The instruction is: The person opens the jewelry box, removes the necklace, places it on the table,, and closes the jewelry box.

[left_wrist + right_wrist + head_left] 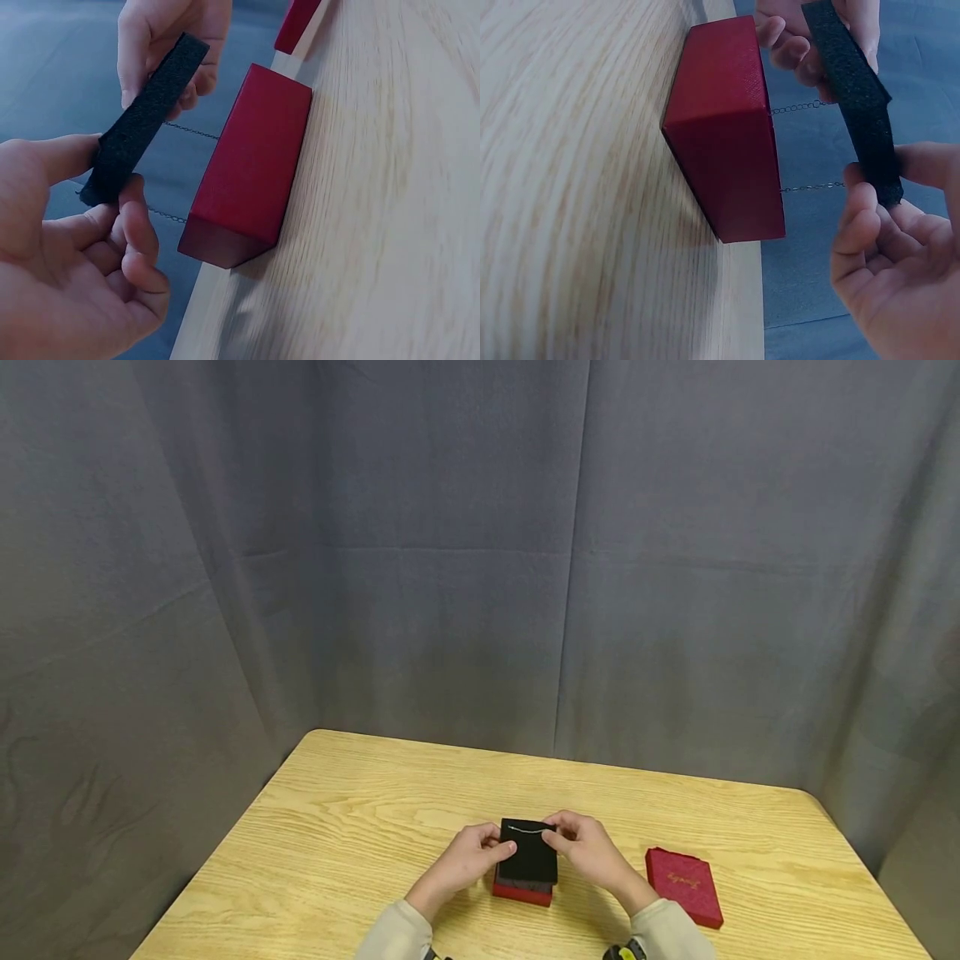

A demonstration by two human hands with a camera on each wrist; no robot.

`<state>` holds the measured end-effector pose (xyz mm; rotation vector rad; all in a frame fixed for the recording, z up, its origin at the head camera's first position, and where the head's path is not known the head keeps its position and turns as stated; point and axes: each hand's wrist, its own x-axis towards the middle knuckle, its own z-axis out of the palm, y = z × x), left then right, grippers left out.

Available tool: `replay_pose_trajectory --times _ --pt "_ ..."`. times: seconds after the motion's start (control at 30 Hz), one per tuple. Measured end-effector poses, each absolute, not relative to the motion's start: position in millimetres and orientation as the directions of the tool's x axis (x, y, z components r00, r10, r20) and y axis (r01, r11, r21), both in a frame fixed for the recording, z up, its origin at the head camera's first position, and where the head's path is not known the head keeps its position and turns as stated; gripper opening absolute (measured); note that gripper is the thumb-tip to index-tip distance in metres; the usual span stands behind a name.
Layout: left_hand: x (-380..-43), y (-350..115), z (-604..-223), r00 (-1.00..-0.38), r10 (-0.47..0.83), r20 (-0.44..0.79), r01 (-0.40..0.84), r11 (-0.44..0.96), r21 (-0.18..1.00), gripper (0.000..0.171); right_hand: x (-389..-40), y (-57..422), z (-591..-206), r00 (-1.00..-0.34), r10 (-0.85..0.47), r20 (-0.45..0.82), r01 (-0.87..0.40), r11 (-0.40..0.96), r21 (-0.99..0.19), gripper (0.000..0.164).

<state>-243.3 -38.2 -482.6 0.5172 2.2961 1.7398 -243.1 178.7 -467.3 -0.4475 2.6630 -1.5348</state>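
Observation:
Between both hands a black foam pad (529,860) is held above a red box base (522,893) on the table. My left hand (469,860) pinches the pad's left side with thumb and fingers. At its right side, my right hand (590,852) pinches it too. Across the pad's upper face runs a thin silver chain (528,831). In the left wrist view, two chain lengths (191,131) hang from the pad (146,120) to the red box (251,154). The right wrist view shows the same chain (810,186) reaching the box rim; the box's inside is hidden there.
To the right on the wooden table (360,827) lies a red box lid (683,887) with gold lettering. Grey curtains (450,610) hang behind the table and along its left side.

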Motion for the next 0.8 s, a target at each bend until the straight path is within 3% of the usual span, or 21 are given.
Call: replay_pose_trajectory --times 0.8 --pt "-238.7 -38.7 -480.9 -0.909 0.417 0.012 0.089 0.165 0.982 0.016 -245.3 175.9 -469.9 -0.932 -0.225 0.284 -0.361 0.521 -0.774 0.012"
